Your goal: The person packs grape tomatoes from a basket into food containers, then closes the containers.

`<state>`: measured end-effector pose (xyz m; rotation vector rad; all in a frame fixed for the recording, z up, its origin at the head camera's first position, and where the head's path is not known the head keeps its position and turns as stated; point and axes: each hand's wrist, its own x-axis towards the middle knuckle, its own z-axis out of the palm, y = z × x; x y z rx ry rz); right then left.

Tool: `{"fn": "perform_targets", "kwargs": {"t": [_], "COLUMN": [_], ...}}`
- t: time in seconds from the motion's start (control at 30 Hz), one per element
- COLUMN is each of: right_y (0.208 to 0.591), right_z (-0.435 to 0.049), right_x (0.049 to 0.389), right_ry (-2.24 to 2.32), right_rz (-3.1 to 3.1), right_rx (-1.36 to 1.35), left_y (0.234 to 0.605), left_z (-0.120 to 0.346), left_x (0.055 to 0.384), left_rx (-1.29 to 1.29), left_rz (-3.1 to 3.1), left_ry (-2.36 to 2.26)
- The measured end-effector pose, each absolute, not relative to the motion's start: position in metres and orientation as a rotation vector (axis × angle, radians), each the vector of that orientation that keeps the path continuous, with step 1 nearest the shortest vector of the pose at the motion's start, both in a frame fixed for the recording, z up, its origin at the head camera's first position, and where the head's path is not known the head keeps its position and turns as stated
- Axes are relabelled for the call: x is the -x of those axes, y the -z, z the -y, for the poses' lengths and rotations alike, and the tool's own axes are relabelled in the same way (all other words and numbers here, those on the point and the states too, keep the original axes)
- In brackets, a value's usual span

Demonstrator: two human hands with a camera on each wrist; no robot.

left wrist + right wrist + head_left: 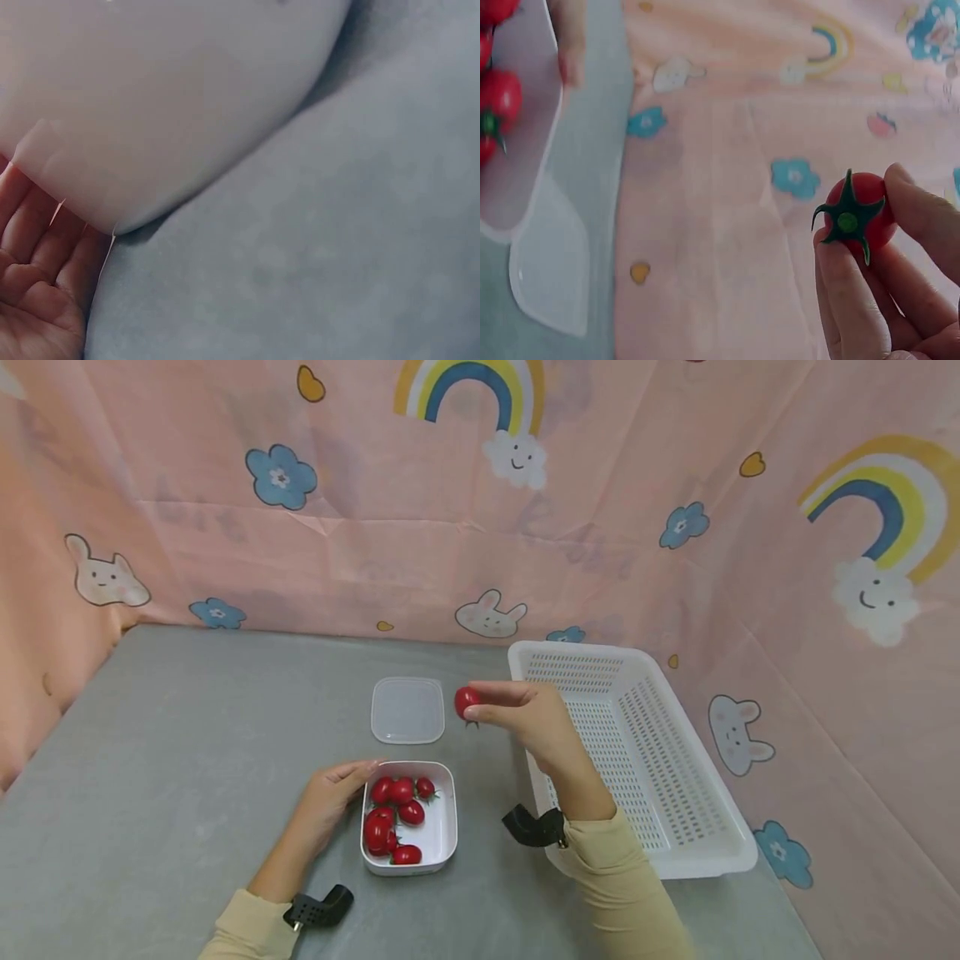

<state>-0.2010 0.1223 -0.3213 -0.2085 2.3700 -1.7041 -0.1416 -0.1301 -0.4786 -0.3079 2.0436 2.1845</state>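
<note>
In the head view, my right hand (540, 722) pinches a red cherry tomato (466, 700) between thumb and fingertips, above the table. Its green star-shaped calyx faces the camera in the right wrist view, where the tomato (870, 206) sits among the fingers. My left hand (333, 797) rests against the left side of a small white container (447, 827). The left wrist view has its fairly straight fingers (26, 225) along the container's outer wall (172, 112). Several cherry tomatoes (380, 835) lie inside, mostly toward the left.
A translucent lid (407, 711) lies flat on the grey table (202, 760) behind the container. To the right stands a large white perforated basket (701, 827), partly behind my right forearm. A pink printed cloth (360, 552) hangs at the back and sides.
</note>
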Motion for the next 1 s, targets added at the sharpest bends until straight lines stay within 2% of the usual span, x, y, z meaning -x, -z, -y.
{"fn": "perform_targets", "kwargs": {"t": [0.33,0.67,1.0], "right_y": [0.351,0.406,0.421], "right_z": [-0.071,-0.048,-0.039], "right_x": [0.157,0.148,0.140], "right_ry": [1.611,1.625,1.508], "right_rz": [-2.432,-2.354,-2.469], "right_rx": [0.213,0.202,0.226], "left_y": [0.481,0.479,0.480], "left_z": [0.132,0.132,0.133], "left_x": [0.142,0.143,0.142], "left_rx": [0.290,0.272,0.249], "left_rz": [-2.076,-2.055,-2.058], "left_ry": [-2.160,-2.184,-2.195]}}
